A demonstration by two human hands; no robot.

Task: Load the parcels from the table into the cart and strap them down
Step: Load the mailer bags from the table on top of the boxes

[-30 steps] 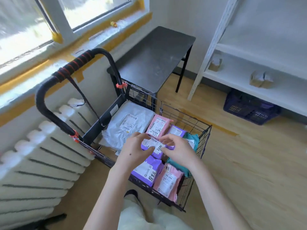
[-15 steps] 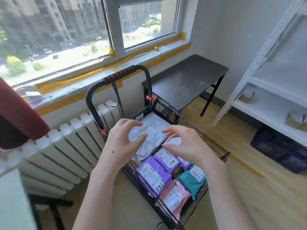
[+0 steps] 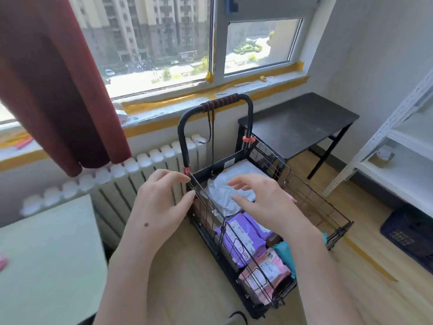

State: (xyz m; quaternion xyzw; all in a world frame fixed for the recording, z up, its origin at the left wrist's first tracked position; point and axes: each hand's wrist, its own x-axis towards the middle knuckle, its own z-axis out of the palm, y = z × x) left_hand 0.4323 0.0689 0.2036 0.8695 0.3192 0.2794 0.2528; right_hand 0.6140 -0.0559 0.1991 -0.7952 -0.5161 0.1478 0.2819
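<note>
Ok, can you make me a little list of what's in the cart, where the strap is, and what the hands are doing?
cart: black wire cart on the floor by the radiator
parcels in cart: white parcel at the handle end, purple parcels, pink parcel, teal parcel
strap: black strap hanging from the handle, not over the parcels
left grip: left hand, fingers loose beside the cart's rim, holding nothing
right grip: right hand, fingers spread above the white parcel, holding nothing

Black wire cart [image 3: 311, 202] stands upright; white [image 3: 225, 195], purple [image 3: 241, 240], pink [image 3: 264, 275] and teal [image 3: 284, 252] parcels lie inside.
</note>
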